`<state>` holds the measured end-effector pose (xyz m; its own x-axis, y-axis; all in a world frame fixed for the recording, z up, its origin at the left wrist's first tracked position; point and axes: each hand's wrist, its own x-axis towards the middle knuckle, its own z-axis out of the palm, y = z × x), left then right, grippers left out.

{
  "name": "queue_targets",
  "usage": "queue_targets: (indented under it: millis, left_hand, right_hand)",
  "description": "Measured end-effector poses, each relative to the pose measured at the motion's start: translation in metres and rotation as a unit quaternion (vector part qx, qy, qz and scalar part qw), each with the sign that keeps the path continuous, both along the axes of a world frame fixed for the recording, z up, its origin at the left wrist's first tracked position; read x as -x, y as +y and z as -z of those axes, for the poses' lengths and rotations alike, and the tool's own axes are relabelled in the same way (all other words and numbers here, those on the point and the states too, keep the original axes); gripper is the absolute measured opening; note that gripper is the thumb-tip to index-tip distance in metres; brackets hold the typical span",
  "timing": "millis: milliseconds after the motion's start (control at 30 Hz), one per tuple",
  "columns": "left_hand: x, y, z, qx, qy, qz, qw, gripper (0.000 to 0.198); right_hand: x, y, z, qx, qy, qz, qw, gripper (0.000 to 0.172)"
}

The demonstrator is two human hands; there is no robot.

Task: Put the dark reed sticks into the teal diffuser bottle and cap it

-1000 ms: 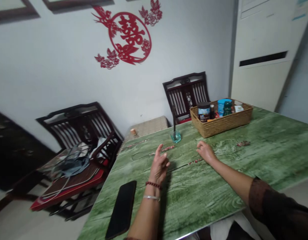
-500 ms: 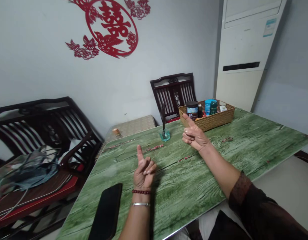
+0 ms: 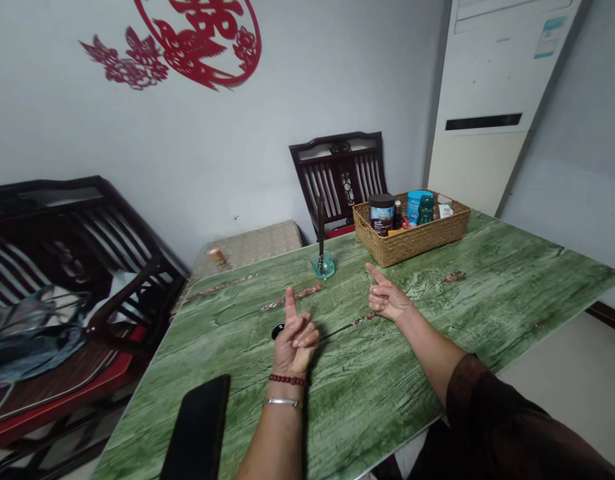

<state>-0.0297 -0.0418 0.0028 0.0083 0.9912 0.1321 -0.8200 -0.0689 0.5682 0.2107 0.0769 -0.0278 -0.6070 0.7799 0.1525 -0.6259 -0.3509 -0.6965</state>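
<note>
My left hand [image 3: 296, 341] stands upright over the green wood-pattern tabletop [image 3: 382, 373], index finger raised and other fingers curled, holding nothing. Just behind it lies a small round black object [image 3: 278, 331], partly hidden by the hand. My right hand [image 3: 387, 298] is low over the table, its index finger pointing toward the far left and its other fingers curled, also empty. A black smartphone [image 3: 197, 427] lies face-down or dark-side up near the front edge, left of my left wrist. Beaded and metal bracelets circle my left wrist.
A woven basket [image 3: 411, 233] of jars and bottles stands at the table's far edge, beside a glass holder [image 3: 323, 265] with a dark stick. Dark wooden chairs [image 3: 338, 177] stand behind and left. A white floor-standing air conditioner [image 3: 487, 100] rises at the back right.
My view has swung, shifting the room rightward and down. Both hands have gone from loose fingers to pointing index fingers, and the right hand has dropped lower. The small black object has come into view.
</note>
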Motion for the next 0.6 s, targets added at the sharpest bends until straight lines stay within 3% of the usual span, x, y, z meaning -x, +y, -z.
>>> queue_targets:
  millis: [300, 433, 500, 533, 600]
  left_hand:
    - [-0.004, -0.002, -0.003, 0.003, 0.018, 0.001, 1.0, 0.084]
    - [0.005, 0.013, -0.024, -0.002, 0.038, -0.066, 0.997, 0.06]
    - [0.013, 0.037, -0.039, 0.026, 0.119, -0.122, 0.985, 0.059]
    - [0.016, 0.053, -0.046, 0.05, 0.193, -0.153, 0.968, 0.069]
    - [0.021, 0.089, -0.052, 0.072, 0.36, -0.202, 0.908, 0.089]
  right_hand:
    - [0.0, 0.0, 0.001, 0.012, 0.003, 0.015, 1.0, 0.076]
    - [0.009, 0.002, 0.004, 0.036, 0.015, 0.022, 0.999, 0.07]
    - [0.017, 0.004, 0.006, 0.057, 0.013, 0.05, 0.997, 0.063]
    - [0.022, 0.005, 0.007, 0.067, 0.007, 0.068, 0.995, 0.06]
    - [0.031, 0.006, 0.009, 0.077, -0.014, 0.096, 0.992, 0.056]
